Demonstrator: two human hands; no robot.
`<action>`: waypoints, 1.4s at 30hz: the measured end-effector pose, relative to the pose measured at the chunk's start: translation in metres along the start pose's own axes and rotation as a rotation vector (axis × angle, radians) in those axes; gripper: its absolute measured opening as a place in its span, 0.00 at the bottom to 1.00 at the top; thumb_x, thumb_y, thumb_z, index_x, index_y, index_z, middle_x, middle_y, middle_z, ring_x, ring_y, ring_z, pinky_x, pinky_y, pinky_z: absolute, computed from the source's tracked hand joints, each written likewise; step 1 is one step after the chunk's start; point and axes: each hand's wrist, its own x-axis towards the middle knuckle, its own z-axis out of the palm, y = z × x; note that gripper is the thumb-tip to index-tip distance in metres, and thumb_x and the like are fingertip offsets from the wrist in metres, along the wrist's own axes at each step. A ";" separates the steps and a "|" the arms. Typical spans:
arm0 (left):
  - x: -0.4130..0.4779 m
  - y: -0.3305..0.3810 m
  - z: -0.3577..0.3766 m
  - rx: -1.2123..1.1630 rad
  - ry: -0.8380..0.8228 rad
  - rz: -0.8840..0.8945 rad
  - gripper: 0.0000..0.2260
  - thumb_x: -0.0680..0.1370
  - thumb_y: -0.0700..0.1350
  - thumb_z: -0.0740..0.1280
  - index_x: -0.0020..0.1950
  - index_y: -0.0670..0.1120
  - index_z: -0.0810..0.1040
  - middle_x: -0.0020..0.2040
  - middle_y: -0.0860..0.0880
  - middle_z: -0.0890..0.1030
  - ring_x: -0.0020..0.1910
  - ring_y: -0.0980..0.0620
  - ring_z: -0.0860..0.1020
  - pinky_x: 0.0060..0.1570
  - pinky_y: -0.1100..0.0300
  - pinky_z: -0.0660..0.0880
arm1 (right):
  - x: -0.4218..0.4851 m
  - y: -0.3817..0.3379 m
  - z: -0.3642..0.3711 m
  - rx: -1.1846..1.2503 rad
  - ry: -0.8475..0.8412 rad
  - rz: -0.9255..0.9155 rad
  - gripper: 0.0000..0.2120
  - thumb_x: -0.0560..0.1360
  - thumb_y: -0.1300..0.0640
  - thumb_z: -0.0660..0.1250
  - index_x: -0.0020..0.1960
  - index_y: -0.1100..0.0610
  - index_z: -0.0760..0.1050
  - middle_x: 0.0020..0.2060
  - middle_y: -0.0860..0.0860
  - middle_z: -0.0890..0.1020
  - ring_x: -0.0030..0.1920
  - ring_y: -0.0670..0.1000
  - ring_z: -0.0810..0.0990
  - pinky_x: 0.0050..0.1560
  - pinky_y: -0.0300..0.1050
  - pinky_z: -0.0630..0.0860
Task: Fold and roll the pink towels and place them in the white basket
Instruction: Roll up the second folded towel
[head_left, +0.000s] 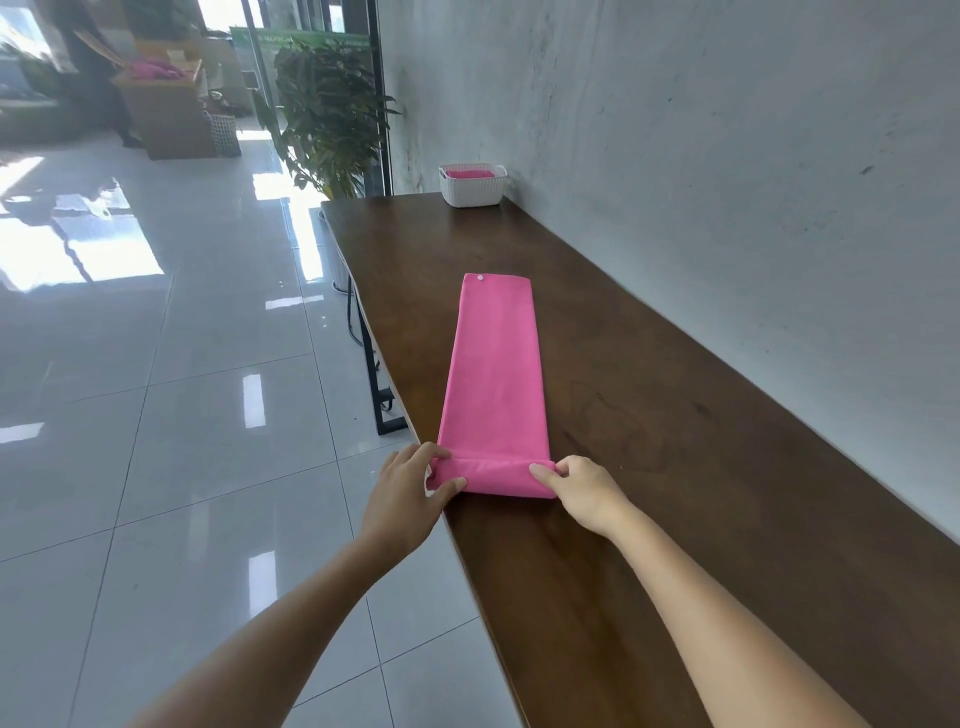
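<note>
The pink towel (493, 364) lies as a long folded strip, its near end rolled, pinched by left hand (410, 486) and right hand (582, 491). The white basket (472, 192) holds pink cloth.

a commercial lobby or open office hall is suggested. the floor (182, 415) is laid with large glossy pale tiles in which window light is mirrored. a bare grey concrete-look wall (727, 156) is lined by a long dark wooden table (675, 467) on black metal legs (371, 374), and a white basket (471, 186) of pink towels (469, 173) is kept at its far end. a tall potted plant (327, 109) is placed by glass doors (260, 62), near which a green banner (301, 37) is seen. farther off, a wooden counter (166, 114) is heaped with pink cloth (150, 68), a white lattice basket (224, 134) is set beside it on the floor, and a person (93, 67) is seen standing there.
</note>
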 end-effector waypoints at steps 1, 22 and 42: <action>0.003 -0.001 0.000 -0.012 -0.002 -0.027 0.17 0.78 0.58 0.70 0.63 0.53 0.76 0.56 0.58 0.75 0.57 0.55 0.71 0.58 0.57 0.73 | 0.002 -0.001 0.001 0.010 0.013 0.019 0.25 0.80 0.35 0.60 0.59 0.56 0.74 0.52 0.50 0.80 0.49 0.49 0.78 0.46 0.46 0.74; 0.065 0.015 0.011 0.035 0.060 -0.291 0.15 0.76 0.60 0.71 0.53 0.52 0.74 0.52 0.53 0.74 0.52 0.52 0.74 0.48 0.55 0.76 | 0.008 -0.005 0.016 -0.087 0.303 -0.211 0.21 0.79 0.34 0.56 0.64 0.46 0.72 0.57 0.43 0.74 0.51 0.44 0.76 0.42 0.33 0.73; 0.118 -0.024 -0.002 -0.062 -0.224 -0.056 0.22 0.72 0.69 0.69 0.56 0.56 0.71 0.51 0.60 0.75 0.54 0.56 0.73 0.51 0.59 0.78 | 0.073 -0.026 -0.001 -0.039 0.408 0.025 0.23 0.78 0.32 0.54 0.59 0.49 0.69 0.52 0.46 0.76 0.46 0.44 0.77 0.34 0.33 0.70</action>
